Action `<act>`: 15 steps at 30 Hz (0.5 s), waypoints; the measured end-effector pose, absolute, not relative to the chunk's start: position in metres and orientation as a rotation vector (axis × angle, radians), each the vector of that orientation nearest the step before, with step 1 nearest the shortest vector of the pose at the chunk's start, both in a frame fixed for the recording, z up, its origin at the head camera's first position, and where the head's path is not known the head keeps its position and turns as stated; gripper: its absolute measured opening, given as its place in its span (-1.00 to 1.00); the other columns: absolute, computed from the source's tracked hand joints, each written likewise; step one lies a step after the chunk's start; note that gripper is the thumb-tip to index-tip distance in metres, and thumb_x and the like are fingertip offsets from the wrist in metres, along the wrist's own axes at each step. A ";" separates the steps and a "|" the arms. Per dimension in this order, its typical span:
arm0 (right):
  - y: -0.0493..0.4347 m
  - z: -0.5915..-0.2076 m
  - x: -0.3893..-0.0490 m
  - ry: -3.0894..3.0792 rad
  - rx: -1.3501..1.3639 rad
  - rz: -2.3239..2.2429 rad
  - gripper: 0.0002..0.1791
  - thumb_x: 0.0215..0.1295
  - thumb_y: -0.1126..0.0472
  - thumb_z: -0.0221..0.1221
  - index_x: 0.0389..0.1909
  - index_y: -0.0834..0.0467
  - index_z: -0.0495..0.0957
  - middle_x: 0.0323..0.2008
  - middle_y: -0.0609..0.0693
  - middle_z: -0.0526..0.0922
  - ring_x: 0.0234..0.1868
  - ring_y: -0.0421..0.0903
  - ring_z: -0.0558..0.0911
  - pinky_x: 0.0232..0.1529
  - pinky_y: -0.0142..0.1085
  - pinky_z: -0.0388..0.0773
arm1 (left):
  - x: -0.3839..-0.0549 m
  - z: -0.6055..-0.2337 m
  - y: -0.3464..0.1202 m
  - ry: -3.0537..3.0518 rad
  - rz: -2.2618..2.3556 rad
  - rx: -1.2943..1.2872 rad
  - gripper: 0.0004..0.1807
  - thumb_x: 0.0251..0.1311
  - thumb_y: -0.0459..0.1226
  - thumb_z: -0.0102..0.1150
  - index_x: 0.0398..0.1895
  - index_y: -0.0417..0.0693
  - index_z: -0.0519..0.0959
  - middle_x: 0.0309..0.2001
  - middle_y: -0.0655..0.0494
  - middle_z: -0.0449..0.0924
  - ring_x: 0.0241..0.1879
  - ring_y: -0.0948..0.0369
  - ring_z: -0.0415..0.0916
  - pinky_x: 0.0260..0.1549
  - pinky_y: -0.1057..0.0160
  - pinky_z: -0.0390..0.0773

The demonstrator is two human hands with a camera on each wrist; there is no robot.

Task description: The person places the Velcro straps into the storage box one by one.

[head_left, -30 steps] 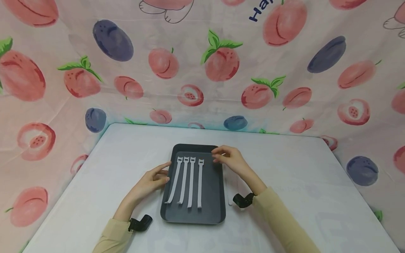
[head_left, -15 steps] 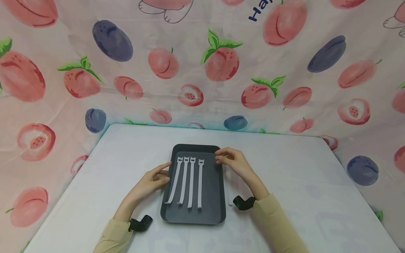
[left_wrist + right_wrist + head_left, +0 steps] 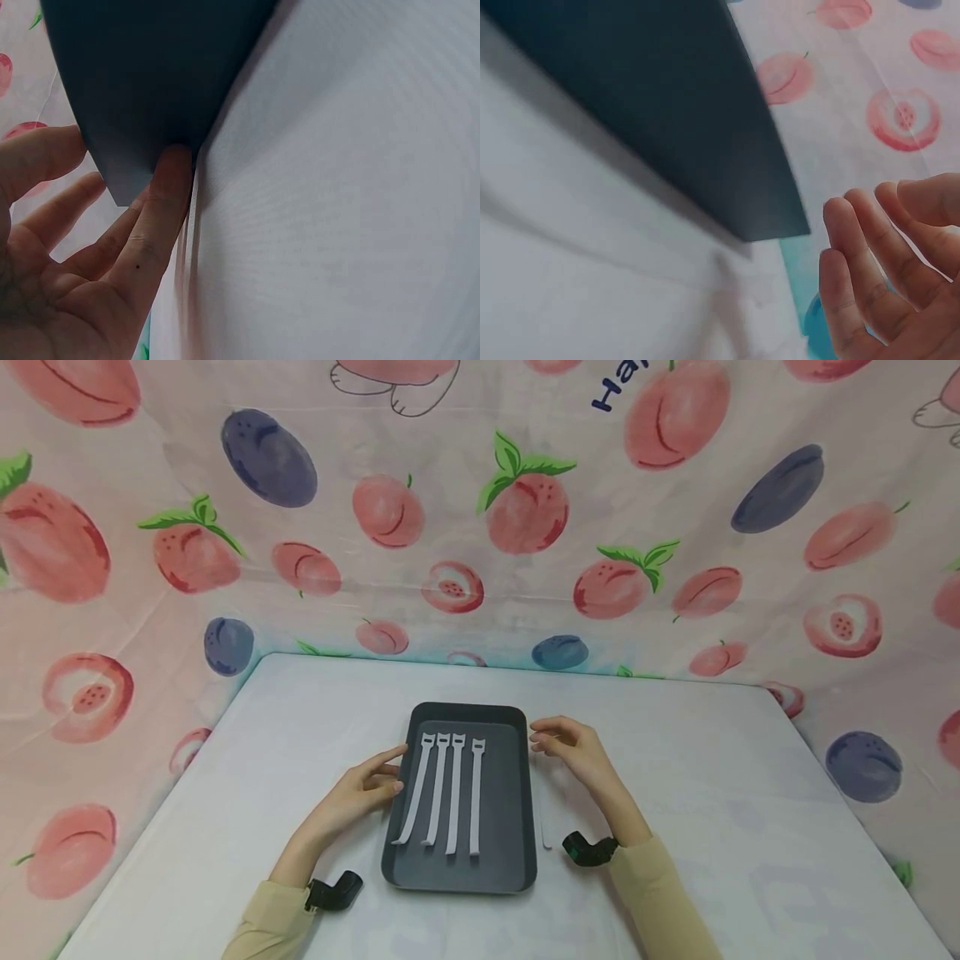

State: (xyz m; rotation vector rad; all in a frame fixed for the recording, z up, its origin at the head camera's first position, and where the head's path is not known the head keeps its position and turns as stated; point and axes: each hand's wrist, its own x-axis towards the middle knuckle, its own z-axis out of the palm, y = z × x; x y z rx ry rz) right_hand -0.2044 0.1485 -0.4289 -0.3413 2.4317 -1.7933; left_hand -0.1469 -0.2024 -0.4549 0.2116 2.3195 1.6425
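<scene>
Touching a tray point(image 3: 507, 827), four straps point(image 3: 476, 797) already inside.
Left hand point(image 3: 358, 792) spreads against it, right hand point(image 3: 579, 752) is relaxed, empty; one strip point(image 3: 547, 837) apparently remains outside.

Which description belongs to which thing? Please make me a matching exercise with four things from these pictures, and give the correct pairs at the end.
Column 1
1. left hand
2. tray
3. right hand
4. straps

Column 2
A. white, lying in the tray
B. touching the tray's side
C. beside the tray, not touching it
D. dark grey, between the hands

Right pairs: 1-B, 2-D, 3-C, 4-A
</scene>
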 end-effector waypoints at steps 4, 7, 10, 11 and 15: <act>0.158 -0.438 -0.203 2.404 -0.308 -1.816 -0.69 0.37 0.26 0.11 0.07 0.31 0.53 -0.08 0.34 0.64 -0.23 -0.18 0.71 -0.10 -0.31 0.61 | -0.147 -0.455 -0.202 2.310 1.649 0.216 -0.34 0.30 -0.21 0.14 0.45 0.09 0.20 0.25 -0.29 0.37 0.16 -0.06 0.49 0.06 0.05 0.56; 0.164 -0.442 -0.203 2.405 -0.283 -1.830 -0.67 0.37 0.24 0.12 0.07 0.31 0.53 -0.06 0.36 0.64 -0.22 -0.19 0.71 -0.08 -0.28 0.62 | -0.147 -0.455 -0.201 2.308 1.651 0.216 -0.34 0.30 -0.22 0.14 0.45 0.09 0.20 0.24 -0.29 0.38 0.16 -0.05 0.49 0.05 0.06 0.56; 0.169 -0.444 -0.205 2.415 -0.261 -1.851 -0.67 0.36 0.22 0.13 0.06 0.31 0.54 -0.05 0.38 0.63 -0.21 -0.18 0.71 -0.08 -0.30 0.62 | -0.147 -0.456 -0.202 2.305 1.654 0.216 -0.34 0.31 -0.22 0.14 0.46 0.08 0.20 0.24 -0.29 0.38 0.16 -0.05 0.49 0.05 0.06 0.57; 0.170 -0.444 -0.206 2.423 -0.254 -1.852 -0.67 0.36 0.21 0.14 0.06 0.30 0.54 -0.05 0.38 0.63 -0.21 -0.18 0.71 -0.09 -0.31 0.62 | -0.147 -0.456 -0.202 2.306 1.652 0.217 -0.34 0.31 -0.23 0.13 0.46 0.08 0.20 0.24 -0.29 0.38 0.16 -0.05 0.49 0.05 0.06 0.57; 0.174 -0.444 -0.208 2.439 -0.222 -1.857 -0.65 0.36 0.20 0.14 0.07 0.30 0.54 -0.03 0.36 0.62 -0.23 -0.24 0.70 -0.12 -0.39 0.61 | -0.147 -0.456 -0.202 2.306 1.652 0.215 -0.34 0.31 -0.23 0.14 0.46 0.09 0.20 0.24 -0.29 0.38 0.16 -0.05 0.49 0.05 0.05 0.57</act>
